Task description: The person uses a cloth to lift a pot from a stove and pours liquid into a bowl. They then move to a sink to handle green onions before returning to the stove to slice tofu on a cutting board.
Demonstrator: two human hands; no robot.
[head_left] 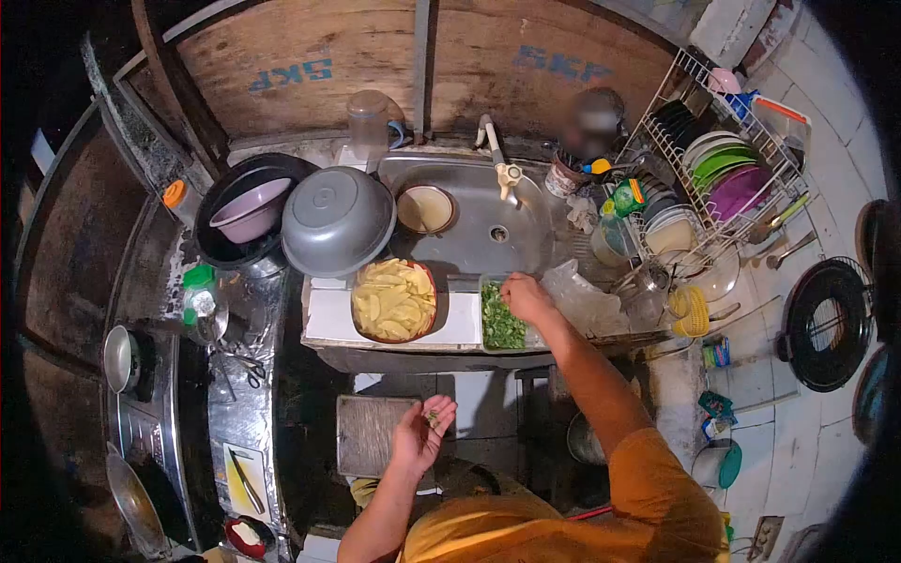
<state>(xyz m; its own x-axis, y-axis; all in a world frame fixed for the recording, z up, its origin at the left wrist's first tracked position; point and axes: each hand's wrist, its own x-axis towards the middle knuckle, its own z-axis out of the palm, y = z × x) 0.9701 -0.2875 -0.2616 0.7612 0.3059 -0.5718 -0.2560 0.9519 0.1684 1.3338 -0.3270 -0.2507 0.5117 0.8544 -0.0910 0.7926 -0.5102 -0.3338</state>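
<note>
My left hand (427, 430) is turned palm up in front of the counter, its fingers loosely cupped around a few small green bits. My right hand (527, 298) reaches into the right side of a clear rectangular container, fingers bent together on the chopped green leaves (501, 324) inside. Its fingertips are partly hidden, so how much they grip cannot be seen. Left of that container, a round brown-rimmed bowl of pale yellow sliced pieces (394, 300) stands on the white tiled counter edge (328, 317).
Behind is a steel sink (479, 188) with a tap (507, 174) and a small bowl (425, 208). An overturned grey basin (338, 220) stands left. A clear plastic bag (584, 296) and a loaded dish rack (718, 159) are right. Below is a wooden stool (371, 436).
</note>
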